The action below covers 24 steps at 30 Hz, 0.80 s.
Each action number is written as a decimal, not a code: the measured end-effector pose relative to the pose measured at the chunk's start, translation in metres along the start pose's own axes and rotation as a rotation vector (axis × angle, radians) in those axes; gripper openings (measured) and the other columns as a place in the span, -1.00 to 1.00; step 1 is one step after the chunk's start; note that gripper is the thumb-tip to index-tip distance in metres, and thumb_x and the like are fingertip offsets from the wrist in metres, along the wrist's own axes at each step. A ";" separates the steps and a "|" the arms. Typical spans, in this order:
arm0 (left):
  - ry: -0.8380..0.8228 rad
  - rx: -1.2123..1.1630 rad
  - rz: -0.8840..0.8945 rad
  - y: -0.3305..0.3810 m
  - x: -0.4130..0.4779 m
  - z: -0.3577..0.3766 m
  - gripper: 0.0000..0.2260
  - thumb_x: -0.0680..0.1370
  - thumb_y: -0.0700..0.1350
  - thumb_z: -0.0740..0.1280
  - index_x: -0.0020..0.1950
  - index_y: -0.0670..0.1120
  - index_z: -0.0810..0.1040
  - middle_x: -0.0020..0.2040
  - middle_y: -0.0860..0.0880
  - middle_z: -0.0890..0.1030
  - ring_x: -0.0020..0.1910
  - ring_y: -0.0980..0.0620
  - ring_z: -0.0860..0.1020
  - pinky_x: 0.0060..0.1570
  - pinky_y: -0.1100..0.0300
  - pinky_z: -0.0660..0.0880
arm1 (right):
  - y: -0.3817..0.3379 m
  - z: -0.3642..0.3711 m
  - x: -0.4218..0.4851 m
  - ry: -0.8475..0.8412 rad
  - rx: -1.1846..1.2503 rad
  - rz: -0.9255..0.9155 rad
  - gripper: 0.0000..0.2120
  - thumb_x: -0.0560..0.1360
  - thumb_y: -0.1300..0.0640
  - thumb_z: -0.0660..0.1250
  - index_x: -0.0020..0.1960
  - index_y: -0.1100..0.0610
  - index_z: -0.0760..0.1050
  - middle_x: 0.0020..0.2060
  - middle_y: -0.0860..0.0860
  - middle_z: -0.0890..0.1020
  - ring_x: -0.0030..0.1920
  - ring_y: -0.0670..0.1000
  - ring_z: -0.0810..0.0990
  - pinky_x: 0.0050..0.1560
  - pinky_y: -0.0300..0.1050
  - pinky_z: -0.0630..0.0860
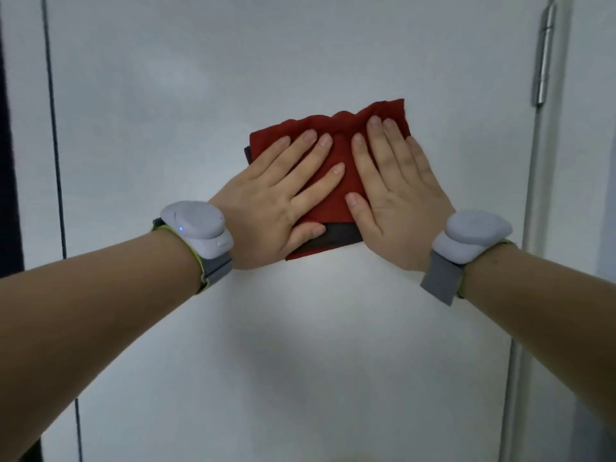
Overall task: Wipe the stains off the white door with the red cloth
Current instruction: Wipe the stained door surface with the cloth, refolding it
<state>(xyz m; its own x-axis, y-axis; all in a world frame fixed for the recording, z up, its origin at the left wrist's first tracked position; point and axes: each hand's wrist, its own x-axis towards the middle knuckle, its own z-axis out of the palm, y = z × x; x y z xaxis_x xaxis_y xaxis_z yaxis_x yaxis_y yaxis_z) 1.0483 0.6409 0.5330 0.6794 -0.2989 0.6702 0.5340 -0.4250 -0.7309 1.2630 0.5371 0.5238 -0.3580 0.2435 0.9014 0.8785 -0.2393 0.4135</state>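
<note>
The white door [300, 345] fills the head view. A folded red cloth [336, 181] with a dark underside lies flat against it near the middle. My left hand [270, 201] presses on the cloth's left half with straight, spread fingers. My right hand [396, 198] presses on the right half, fingers straight and pointing up. The cloth's top edge is rumpled above my fingertips. Its dark lower corner shows between my two thumbs. No stain is visible on the bare parts of the door.
A metal hinge [545, 58] sits on the door's right edge beside the white frame [586, 161]. A dark vertical gap [55, 145] runs down the left side. Both wrists carry grey strapped devices.
</note>
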 end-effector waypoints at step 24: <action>0.077 -0.013 -0.264 -0.054 -0.027 0.002 -0.38 0.71 0.18 0.04 0.67 -0.17 0.14 0.64 -0.34 0.09 0.65 -0.32 0.05 0.62 -0.21 -0.03 | -0.036 0.020 0.085 0.153 -0.094 -0.105 -0.42 0.71 -0.08 -0.04 0.62 0.23 0.10 0.61 0.22 0.15 0.62 0.20 0.11 0.61 0.15 0.05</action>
<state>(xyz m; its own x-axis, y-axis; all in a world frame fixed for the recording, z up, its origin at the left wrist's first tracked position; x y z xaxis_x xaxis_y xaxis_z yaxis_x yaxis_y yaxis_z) 1.0017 0.6735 0.5540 0.4767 -0.2404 0.8455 0.6807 -0.5076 -0.5282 1.2066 0.5851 0.5833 -0.4964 0.1279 0.8586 0.8029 -0.3082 0.5102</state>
